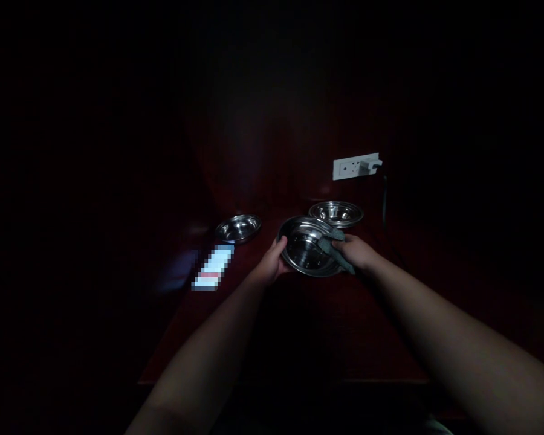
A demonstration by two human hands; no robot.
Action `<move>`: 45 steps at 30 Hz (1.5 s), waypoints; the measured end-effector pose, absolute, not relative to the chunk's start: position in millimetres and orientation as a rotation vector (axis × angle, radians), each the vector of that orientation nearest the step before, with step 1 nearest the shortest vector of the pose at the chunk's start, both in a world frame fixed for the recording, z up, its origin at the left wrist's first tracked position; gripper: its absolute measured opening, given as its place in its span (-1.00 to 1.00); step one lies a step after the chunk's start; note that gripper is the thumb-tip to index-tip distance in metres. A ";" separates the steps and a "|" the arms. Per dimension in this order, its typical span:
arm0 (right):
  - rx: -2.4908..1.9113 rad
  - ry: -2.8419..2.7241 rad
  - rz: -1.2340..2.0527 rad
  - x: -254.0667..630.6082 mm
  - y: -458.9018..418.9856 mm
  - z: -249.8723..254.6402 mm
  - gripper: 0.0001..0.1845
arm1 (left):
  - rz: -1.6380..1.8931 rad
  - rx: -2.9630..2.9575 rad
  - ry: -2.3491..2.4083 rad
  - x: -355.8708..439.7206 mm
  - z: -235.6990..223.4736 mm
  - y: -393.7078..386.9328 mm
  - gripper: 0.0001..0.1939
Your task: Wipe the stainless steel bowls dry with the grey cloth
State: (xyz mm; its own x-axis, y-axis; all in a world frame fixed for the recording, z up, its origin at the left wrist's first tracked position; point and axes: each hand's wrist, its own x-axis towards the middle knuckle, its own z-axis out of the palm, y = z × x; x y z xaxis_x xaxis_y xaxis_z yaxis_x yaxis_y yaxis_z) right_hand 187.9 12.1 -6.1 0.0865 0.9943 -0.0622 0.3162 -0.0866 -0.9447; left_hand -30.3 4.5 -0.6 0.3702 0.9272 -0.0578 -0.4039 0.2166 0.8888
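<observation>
A steel bowl (304, 248) is held up over the dark red table (299, 338), its open side tilted towards the viewer, with small bright specks showing on the inside. The left hand (272, 263) has its grip closed on the bowl's left side — thumb over the rim, the other fingers around the outside and below. The right hand (359, 252) has its grip closed on a grey-green cloth (338, 254), which lies against the bowl's right side, partly inside the rim and partly hanging over it. Two more steel vessels rest on the table: the left bowl (238, 229), beyond the left hand and apart from the held one, and the far bowl (336, 214), just behind the held one and to the right. Near the left bowl, on the viewer's side, lies a bright screen (213, 267), blurred into blocks. On the wall behind, to the right, is a white socket (347, 168) with a plug (370, 164) in it — a dark cord (384, 202) hangs close by. The surroundings are too dark to make out.
</observation>
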 end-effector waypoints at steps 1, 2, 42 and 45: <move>-1.549 -1.350 1.028 187.8 12.6 -6.4 -0.79 | 1.048 0.935 0.696 -29.7 -0.7 4.0 -0.49; -1.558 -1.354 1.020 187.9 13.2 -6.9 -0.80 | 1.060 0.942 0.707 -29.2 -0.6 3.2 -0.47; -1.405 -1.321 1.304 189.5 0.9 1.4 -0.79 | 0.897 0.923 0.769 -36.8 4.2 4.4 -0.73; -1.386 -1.346 1.340 190.5 -0.1 2.2 -0.76 | 0.861 0.926 0.786 -39.3 5.0 3.8 -0.71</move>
